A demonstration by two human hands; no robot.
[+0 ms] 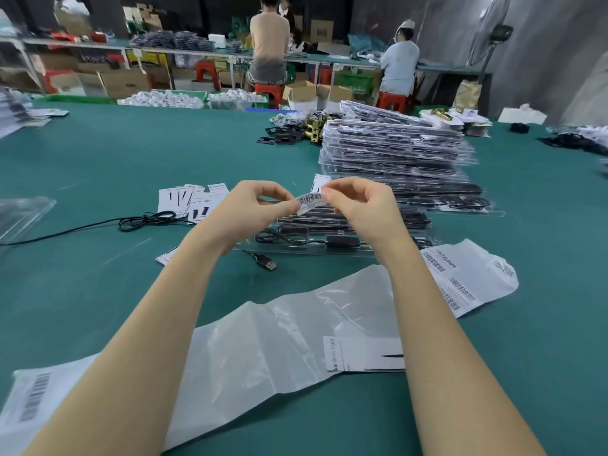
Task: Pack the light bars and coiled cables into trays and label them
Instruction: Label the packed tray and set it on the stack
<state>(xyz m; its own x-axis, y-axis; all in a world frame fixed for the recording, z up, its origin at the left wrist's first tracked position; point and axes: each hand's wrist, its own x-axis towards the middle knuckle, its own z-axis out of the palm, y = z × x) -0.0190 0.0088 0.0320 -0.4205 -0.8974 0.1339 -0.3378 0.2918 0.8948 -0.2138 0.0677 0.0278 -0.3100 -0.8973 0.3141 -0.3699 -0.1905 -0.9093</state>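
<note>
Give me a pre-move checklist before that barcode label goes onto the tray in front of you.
1. barcode label held at both ends by left hand and right hand: ok.
2. Label off its backing: cannot tell.
3. Label flat: not ok, it curls.
4. clear tray lies under the hands, in reach: ok.
5. Cable in the tray: not ok, USB plug lies outside on the mat.
6. label sheet beside the tray for the next label: ok.
</note>
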